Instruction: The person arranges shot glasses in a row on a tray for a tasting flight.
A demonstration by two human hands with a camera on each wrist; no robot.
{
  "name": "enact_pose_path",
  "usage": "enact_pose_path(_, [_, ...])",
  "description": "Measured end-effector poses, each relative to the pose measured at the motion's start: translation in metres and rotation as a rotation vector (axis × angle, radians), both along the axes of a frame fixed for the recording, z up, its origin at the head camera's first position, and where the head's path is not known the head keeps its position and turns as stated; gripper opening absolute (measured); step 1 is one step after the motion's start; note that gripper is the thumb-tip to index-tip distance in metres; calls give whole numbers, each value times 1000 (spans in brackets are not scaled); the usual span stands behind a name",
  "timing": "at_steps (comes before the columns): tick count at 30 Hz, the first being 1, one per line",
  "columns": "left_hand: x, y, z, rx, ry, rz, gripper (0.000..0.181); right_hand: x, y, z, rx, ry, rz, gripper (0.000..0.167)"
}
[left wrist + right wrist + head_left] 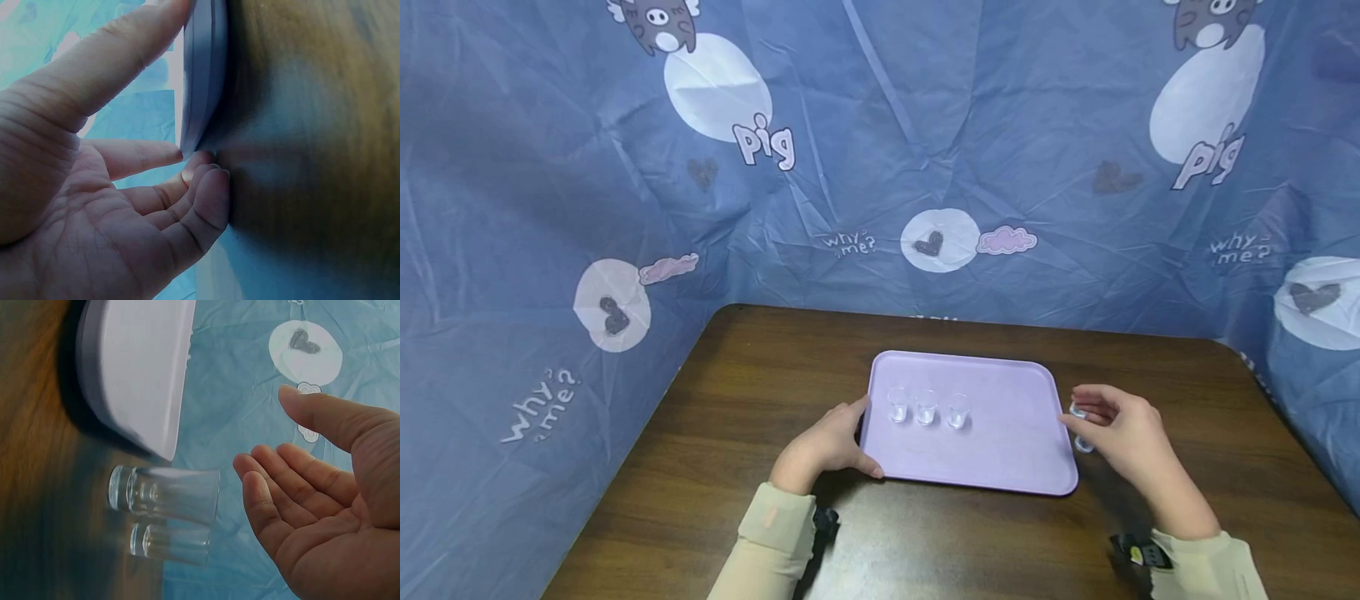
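Note:
A lilac tray point(1011, 442) lies on the table, with three small clear shot glasses point(957, 413) standing upright in a row on its left half. My left hand point(830, 442) is spread against the tray's left end. Its thumb touches the rim by the near corner and its index finger meets the edge farther along. In the left wrist view the other fingers bend down by the tabletop. Two more upright glasses, a nearer one point(172, 494) and another point(178, 542), stand beyond the tray's right end. Around their tops hovers my right hand point(1123, 429), thumb and fingers apart, not touching them.
The brown wooden table point(760, 367) extends around the tray on all sides. Behind and beside it hangs a blue printed cloth point(850, 192), close to the table's far edge.

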State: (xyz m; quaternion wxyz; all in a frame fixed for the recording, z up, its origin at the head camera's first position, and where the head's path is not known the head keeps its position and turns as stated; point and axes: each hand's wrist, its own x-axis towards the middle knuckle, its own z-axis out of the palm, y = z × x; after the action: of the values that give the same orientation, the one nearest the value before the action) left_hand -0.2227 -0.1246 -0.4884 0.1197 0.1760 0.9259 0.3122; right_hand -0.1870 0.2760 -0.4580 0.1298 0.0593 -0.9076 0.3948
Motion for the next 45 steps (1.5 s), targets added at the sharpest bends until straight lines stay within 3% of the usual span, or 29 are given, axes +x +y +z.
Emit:
enact_pose_path(24, [1, -1, -3, 8, -2, 2, 119, 8, 27, -13, 32, 2, -40, 46])
enact_pose_path(45, [1, -1, -1, 9, -20, 12, 120, 8, 39, -26, 125, -102, -57, 48])
